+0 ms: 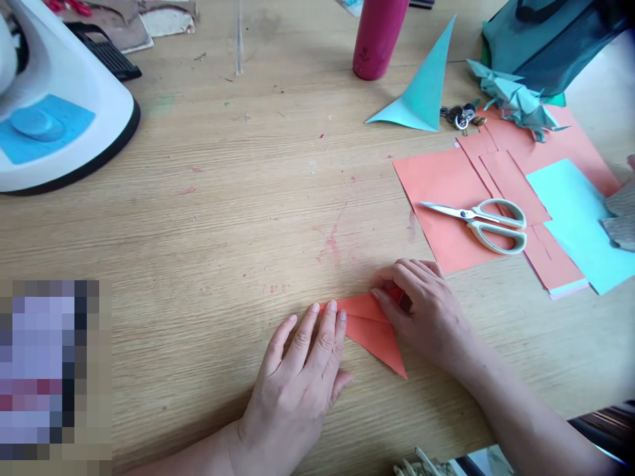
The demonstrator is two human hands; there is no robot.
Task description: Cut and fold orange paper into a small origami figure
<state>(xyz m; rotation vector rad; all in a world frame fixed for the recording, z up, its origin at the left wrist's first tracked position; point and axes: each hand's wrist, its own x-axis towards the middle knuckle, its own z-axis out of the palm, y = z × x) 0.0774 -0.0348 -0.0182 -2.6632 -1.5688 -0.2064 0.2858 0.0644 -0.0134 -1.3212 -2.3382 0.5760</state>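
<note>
A folded sheet of orange paper [370, 317] lies on the wooden table near its front edge, one pointed corner toward me. My left hand [302, 377] rests flat with its fingers spread, the fingertips pressing on the paper's left end. At the paper's right end, my right hand [426, 311] has thumb and fingers closed on its upper edge. Part of the paper is hidden under both hands.
White-handled scissors [496, 221] lie on orange sheets [436, 192] at the right, beside a turquoise sheet [590, 211]. Behind are a folded turquoise paper [421, 92], keys [461, 118], an origami figure [520, 99] and a magenta bottle [380, 36]. A white appliance [109, 99] stands at left.
</note>
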